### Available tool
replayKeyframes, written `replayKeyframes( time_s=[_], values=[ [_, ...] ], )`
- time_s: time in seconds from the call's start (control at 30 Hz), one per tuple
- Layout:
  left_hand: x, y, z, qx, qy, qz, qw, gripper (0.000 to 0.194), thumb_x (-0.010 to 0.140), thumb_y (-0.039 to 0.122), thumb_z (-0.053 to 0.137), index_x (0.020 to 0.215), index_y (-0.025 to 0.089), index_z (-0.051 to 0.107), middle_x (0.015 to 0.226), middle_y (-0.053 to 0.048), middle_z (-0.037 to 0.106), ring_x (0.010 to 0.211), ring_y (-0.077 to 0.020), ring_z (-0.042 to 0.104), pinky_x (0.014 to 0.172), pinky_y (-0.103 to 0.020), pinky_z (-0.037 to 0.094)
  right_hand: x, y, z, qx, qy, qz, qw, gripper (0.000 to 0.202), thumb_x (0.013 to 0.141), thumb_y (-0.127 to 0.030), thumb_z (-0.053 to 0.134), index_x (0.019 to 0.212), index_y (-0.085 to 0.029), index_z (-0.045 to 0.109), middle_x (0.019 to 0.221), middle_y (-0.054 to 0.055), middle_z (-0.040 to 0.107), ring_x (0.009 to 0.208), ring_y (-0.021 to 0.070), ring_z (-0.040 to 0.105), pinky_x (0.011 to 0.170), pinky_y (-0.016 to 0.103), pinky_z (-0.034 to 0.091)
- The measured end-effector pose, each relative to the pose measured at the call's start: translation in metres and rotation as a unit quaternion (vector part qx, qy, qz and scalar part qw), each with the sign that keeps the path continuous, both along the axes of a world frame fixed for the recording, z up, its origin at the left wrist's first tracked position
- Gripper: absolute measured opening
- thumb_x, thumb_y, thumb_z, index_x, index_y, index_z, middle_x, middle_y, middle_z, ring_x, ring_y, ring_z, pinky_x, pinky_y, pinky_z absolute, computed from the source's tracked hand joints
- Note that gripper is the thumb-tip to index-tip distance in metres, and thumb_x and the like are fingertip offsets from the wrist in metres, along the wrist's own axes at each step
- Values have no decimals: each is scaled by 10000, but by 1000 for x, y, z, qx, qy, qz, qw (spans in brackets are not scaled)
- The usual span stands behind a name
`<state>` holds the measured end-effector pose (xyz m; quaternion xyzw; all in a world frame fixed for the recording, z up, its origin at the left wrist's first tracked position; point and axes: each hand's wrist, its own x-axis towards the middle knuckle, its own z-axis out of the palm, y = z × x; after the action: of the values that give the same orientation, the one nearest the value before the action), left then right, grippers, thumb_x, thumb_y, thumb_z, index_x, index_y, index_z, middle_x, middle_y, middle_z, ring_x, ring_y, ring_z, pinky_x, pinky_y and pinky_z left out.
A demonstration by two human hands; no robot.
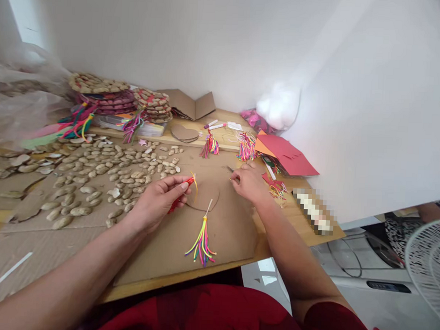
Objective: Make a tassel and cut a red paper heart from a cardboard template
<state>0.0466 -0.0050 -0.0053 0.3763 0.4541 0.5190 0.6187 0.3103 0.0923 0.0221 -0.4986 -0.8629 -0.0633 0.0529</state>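
My left hand (163, 201) is closed on a bundle of red cords (187, 183), pinched between thumb and fingers. A thin yellow cord (195, 186) is tied round its top and hangs loose. To the right, my right hand (250, 181) is closed round a small pointed tool (230, 169); only its dark tip shows, so I cannot tell its kind. A multicoloured tassel (202, 239) with a yellow-bound neck lies on the cardboard (232, 229) in front of me, below both hands. Behind the left hand's fingers a curved outline marks the cardboard.
Loose peanuts (107, 160) spread over the left side. At the back are stacked peanut-covered pieces (153, 103), cardboard hearts (184, 133), markers (217, 125) and tassels (247, 146). Red paper (288, 153) lies at right, and a white fan (429, 261) stands beyond the table edge.
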Motion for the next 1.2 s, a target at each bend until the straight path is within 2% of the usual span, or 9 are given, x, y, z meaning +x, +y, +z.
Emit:
replayKeyframes(
  time_s=[0.37, 0.5, 0.63, 0.7, 0.77, 0.87, 1.0, 1.1, 1.2],
  values=[
    [1, -3, 6, -3, -63, -30, 998, 481, 713, 453, 857, 1070, 162, 717, 858, -23, 685, 610, -82, 579, 553, -202, 452, -3, 5, -4, 13, -15, -34, 999, 169, 828, -146, 563, 790, -158, 727, 842, 141, 699, 912, 287, 594, 869, 376, 405],
    [2, -5, 9, -9, -90, -39, 995, 451, 723, 451, 848, 1036, 155, 713, 823, -32, 682, 605, -94, 586, 542, -207, 451, 30, 2, 13, 48, 9, -137, 989, 178, 843, -191, 554, 830, -167, 730, 863, 138, 720, 879, 290, 629, 818, 378, 418],
    [3, -6, 11, -17, -107, -45, 993, 491, 714, 459, 852, 1057, 147, 690, 802, -43, 691, 586, -105, 584, 521, -211, 444, 58, -6, 28, -15, 31, -262, 965, 184, 856, -286, 606, 784, -175, 734, 841, 141, 748, 836, 311, 664, 728, 386, 434],
    [4, -7, 11, -21, -109, -51, 993, 518, 716, 458, 853, 1086, 144, 671, 812, -54, 704, 576, -108, 584, 517, -214, 448, 52, -16, 29, -54, 117, -243, 961, 165, 856, -268, 609, 860, -191, 754, 898, 107, 766, 845, 280, 681, 736, 371, 454],
    [4, -7, 11, -17, -111, -60, 992, 524, 727, 451, 848, 1100, 139, 654, 819, -64, 713, 570, -111, 584, 521, -218, 453, 31, -30, 26, -124, 238, -165, 949, 193, 875, -305, 616, 951, -213, 767, 970, 72, 775, 858, 239, 692, 764, 349, 479],
    [4, -7, 10, -7, -114, -73, 991, 490, 747, 447, 836, 1072, 141, 636, 826, -70, 721, 576, -113, 588, 538, -221, 462, -16, -51, 17, -270, 331, -31, 904, 262, 881, -395, 646, 1007, -203, 773, 990, 69, 774, 879, 222, 692, 768, 336, 500],
    [4, -6, 8, -5, -112, -90, 990, 465, 749, 458, 840, 1021, 149, 623, 800, -57, 717, 601, -118, 605, 570, -221, 476, -66, -62, 6, -357, 462, 39, 811, 310, 873, -417, 688, 1106, -222, 745, 956, 43, 767, 851, 190, 679, 770, 328, 507],
    [6, -5, 6, 7, -99, -87, 991, 451, 755, 461, 839, 997, 155, 613, 787, -42, 715, 584, -109, 599, 551, -213, 459, -82, -60, 1, -392, 554, 58, 732, 288, 839, -398, 739, 1064, -218, 734, 791, 5, 729, 780, 169, 668, 761, 318, 511],
    [7, -5, 5, 25, -77, -75, 994, 452, 759, 474, 835, 995, 168, 602, 790, -23, 716, 541, -97, 572, 512, -213, 437, -86, -56, -3, -378, 591, 42, 711, 267, 824, -391, 760, 1027, -217, 747, 773, 3, 719, 728, 155, 653, 728, 310, 508]
  ],
)
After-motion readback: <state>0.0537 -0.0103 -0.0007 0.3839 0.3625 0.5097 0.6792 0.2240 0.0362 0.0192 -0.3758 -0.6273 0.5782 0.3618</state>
